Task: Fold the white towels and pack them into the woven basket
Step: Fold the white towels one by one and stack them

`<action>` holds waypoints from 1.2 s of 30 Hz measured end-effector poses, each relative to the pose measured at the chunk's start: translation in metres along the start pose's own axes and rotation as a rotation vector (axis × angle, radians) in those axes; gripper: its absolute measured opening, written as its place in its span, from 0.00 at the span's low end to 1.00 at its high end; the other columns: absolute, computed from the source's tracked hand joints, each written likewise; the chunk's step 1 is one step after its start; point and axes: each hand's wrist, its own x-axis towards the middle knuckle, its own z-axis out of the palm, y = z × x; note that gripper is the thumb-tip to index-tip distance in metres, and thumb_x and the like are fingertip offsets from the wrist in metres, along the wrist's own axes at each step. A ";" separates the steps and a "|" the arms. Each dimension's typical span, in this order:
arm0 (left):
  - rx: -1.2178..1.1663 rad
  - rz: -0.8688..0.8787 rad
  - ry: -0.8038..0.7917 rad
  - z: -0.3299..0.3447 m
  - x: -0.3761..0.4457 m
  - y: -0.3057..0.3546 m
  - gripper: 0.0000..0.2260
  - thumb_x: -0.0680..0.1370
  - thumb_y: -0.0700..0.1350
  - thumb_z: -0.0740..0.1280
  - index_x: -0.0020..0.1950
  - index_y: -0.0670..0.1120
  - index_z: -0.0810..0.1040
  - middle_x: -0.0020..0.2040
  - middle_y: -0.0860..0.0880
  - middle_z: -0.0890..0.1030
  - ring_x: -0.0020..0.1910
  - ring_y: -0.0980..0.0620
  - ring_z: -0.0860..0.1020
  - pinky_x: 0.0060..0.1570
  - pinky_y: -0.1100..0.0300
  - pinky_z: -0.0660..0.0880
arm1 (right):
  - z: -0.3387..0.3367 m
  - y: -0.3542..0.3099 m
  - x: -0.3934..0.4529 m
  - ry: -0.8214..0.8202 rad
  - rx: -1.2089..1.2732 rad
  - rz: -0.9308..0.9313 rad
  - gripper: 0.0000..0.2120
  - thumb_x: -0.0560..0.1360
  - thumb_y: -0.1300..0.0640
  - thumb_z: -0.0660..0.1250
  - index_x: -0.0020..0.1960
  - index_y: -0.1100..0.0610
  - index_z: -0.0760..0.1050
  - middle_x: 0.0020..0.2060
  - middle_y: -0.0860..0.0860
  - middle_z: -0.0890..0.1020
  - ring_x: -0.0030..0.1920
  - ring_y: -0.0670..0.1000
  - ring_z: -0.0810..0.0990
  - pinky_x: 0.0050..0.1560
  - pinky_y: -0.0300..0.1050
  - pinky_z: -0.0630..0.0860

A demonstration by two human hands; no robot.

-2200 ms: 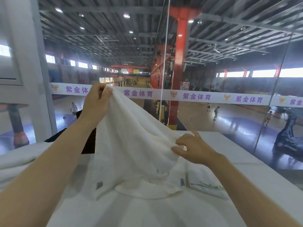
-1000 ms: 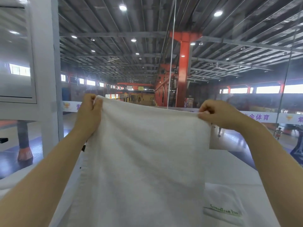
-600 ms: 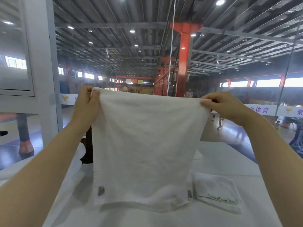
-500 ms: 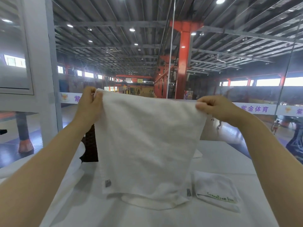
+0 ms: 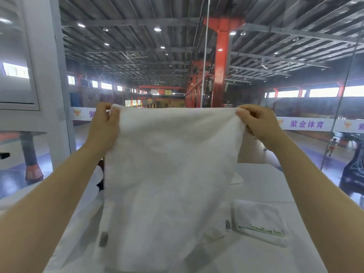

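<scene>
White cloth covers the tabletop, whose far edge stops at a glass wall overlooking a sports hall with a red column; a pale pillar stands close on the left. Open surface shows on the right side. Raised above the tabletop, the left hand and right hand each pinch a top corner of a white towel, stretched between them and hanging down, its lower end resting on the cloth. Just beside that lower end, to the right, lies a folded towel with green lettering. Something dark peeks out behind the towel's left edge.
</scene>
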 end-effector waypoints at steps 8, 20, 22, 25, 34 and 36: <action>-0.001 -0.046 -0.025 -0.019 0.004 0.006 0.12 0.81 0.54 0.58 0.59 0.50 0.74 0.56 0.51 0.77 0.54 0.50 0.75 0.51 0.55 0.70 | -0.009 -0.004 -0.002 -0.126 0.112 0.065 0.07 0.78 0.57 0.68 0.45 0.49 0.83 0.42 0.47 0.84 0.41 0.47 0.80 0.42 0.39 0.78; -0.194 -0.209 -0.214 -0.058 0.001 0.056 0.08 0.82 0.45 0.61 0.44 0.50 0.77 0.43 0.51 0.77 0.40 0.53 0.75 0.42 0.60 0.70 | -0.036 -0.041 -0.003 -0.259 0.237 0.122 0.08 0.78 0.59 0.66 0.43 0.53 0.82 0.34 0.47 0.83 0.34 0.45 0.80 0.33 0.36 0.77; -0.201 -0.265 -0.261 -0.063 0.002 0.061 0.08 0.82 0.46 0.61 0.43 0.50 0.75 0.42 0.50 0.77 0.38 0.53 0.77 0.38 0.60 0.73 | -0.041 -0.049 -0.002 -0.300 0.246 0.198 0.06 0.78 0.60 0.66 0.45 0.56 0.82 0.36 0.50 0.85 0.36 0.47 0.82 0.35 0.36 0.78; -0.170 -0.337 -0.307 -0.059 0.003 0.057 0.06 0.82 0.46 0.62 0.48 0.48 0.76 0.42 0.50 0.78 0.34 0.54 0.79 0.28 0.65 0.76 | -0.042 -0.047 0.003 -0.363 0.237 0.358 0.07 0.77 0.58 0.66 0.46 0.60 0.81 0.34 0.52 0.85 0.33 0.48 0.83 0.31 0.36 0.78; 0.323 -0.364 -0.547 0.019 -0.007 -0.071 0.09 0.81 0.45 0.62 0.53 0.41 0.77 0.53 0.42 0.78 0.52 0.43 0.75 0.53 0.54 0.71 | 0.020 0.068 0.006 -0.523 -0.237 0.516 0.07 0.78 0.57 0.67 0.42 0.54 0.81 0.34 0.52 0.79 0.35 0.50 0.75 0.35 0.40 0.73; 0.383 -0.370 -0.547 0.039 -0.019 -0.097 0.08 0.82 0.45 0.61 0.54 0.43 0.77 0.51 0.44 0.77 0.50 0.46 0.73 0.49 0.56 0.69 | 0.040 0.099 -0.005 -0.553 -0.347 0.506 0.10 0.79 0.55 0.67 0.39 0.52 0.79 0.33 0.53 0.74 0.33 0.51 0.70 0.33 0.41 0.68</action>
